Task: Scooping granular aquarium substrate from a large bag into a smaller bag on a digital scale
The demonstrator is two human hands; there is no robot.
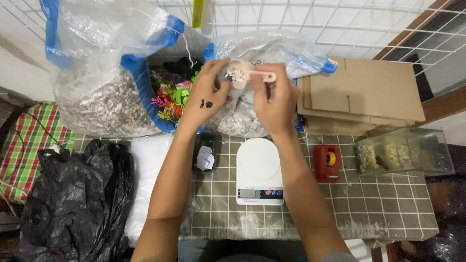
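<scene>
I held a small beige plastic scoop (239, 74) up over the open mouth of the nearer clear sack (264, 53), its rounded bowl heaped with pale, chalky pebbles, white and grey and rough-edged. My right hand (275, 99) was closed around the scoop's flat handle, pinching it from the side, while my left hand (209, 92) curled its fingers against the bowl, touching the rim and the stones. The sack below was thin, crinkled, see-through plastic with a blue woven edge, packed with the same small gravel. A second, bigger sack (104, 73) of that kind slumped to the left, its stones more brownish. Between the two sacks sat a clump of bright plastic plants (171, 97), pink, green and orange. Below my hands a white digital scale (259, 170) with a smooth round platform lay on the tiled, grey-brown tabletop (378, 204), well short of the scoop. Just left of the scale stood a small black tray (206, 155) holding white paper slips. To the right lay a red tape measure (326, 162), a clear rectangular box (403, 150) and a stack of flat brown cardboard (359, 94). A crumpled, glossy black bag (73, 199) filled the left corner.
</scene>
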